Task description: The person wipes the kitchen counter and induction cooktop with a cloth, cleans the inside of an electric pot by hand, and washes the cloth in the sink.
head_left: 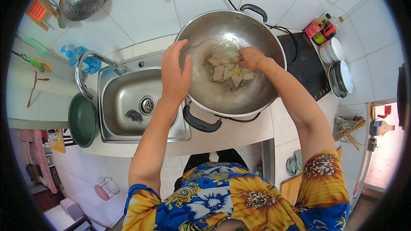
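Note:
A large two-handled stainless steel wok (212,99) stands before me on the counter, with cloudy liquid in its bottom. In the liquid lies a clump of pale, limp, flat pieces (224,72), one with a yellow patch; what they are made of I cannot tell. My right hand (252,58) reaches inside the wok, fingers curled at the clump's right edge and fingertips hidden. At the wok's left rim is my left hand (176,70), its thumb apart from its fingers and nothing in its grasp. Whether it touches the rim is unclear.
Left of the wok is a steel sink (118,86) with a curved faucet (78,70) and a dark scrubber (134,115). A green basin (83,120) stands by the counter's left end. Rightward are a black cooktop (308,70), stacked bowls (332,50), plates (341,78) and bottles (322,30).

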`<state>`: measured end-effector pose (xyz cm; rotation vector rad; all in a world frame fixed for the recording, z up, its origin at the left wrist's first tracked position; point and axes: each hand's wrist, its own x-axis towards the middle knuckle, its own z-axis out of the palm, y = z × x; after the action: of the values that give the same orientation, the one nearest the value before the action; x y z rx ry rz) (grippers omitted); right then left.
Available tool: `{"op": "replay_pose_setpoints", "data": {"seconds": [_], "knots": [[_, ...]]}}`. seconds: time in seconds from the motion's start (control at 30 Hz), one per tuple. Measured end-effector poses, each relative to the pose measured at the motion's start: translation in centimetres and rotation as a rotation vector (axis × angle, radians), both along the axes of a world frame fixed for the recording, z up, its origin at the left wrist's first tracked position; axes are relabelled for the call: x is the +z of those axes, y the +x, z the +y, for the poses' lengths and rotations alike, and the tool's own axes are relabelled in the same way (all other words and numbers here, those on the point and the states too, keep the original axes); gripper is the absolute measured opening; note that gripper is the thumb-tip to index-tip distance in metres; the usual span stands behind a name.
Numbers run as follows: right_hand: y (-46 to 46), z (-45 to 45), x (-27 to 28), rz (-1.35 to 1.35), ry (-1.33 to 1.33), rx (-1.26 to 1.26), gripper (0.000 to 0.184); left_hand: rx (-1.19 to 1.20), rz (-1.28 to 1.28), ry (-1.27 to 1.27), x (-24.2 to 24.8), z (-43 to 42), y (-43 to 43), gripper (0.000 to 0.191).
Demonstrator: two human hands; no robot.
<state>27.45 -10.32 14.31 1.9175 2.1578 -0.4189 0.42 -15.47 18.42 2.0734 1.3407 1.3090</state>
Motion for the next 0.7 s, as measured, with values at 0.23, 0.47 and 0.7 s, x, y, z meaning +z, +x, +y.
{"op": "replay_pose_setpoints", "data": {"seconds": [0.23,0.47,0.7], "knots": [[-3.6,-2.8,9.7,1.192,-0.125,0.056,0.019,-0.288,0.129,0.023,-2.0,3.2,3.5,0.028],[-0.2,-1.5,9.6,0.851,0.099,0.183,0.024,-0.188,0.044,-0.443,1.8,5.5,3.8,0.017],[1.4,-5.1,5.3,0.007,-0.213,0.610,0.015,-0.289,0.556,-0.176,0.9,3.9,0.4,0.017]]}}
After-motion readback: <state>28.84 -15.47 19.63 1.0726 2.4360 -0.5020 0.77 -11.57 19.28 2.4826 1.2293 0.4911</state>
